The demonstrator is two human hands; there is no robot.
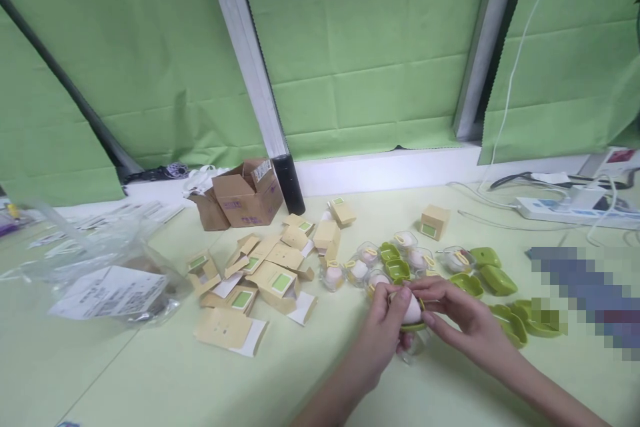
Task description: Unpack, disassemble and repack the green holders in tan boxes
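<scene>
Cradling a pale, egg-shaped piece above a light green table, we keep our left hand closed on it, thumb across its upper side and fingers curled beneath. The piece sits in a green holder, with clear plastic showing just below. Our right hand bends in at the other side, fingertips at the holder's edge; whether they pinch it or merely touch it, we cannot tell.

To the right of our hands lie open green shells, with rounded green cases a little beyond. Past our left hand, clear containers with pale pieces inside and yellow tabs cluster around more green shells. To the left, tan cartons lie in a loose heap, some opened, beside a clear plastic bag bearing a white label.

Farther back, a single small box stands apart. Beyond are a brown cardboard box, a black cylinder and a white power strip, all before green curtains.
</scene>
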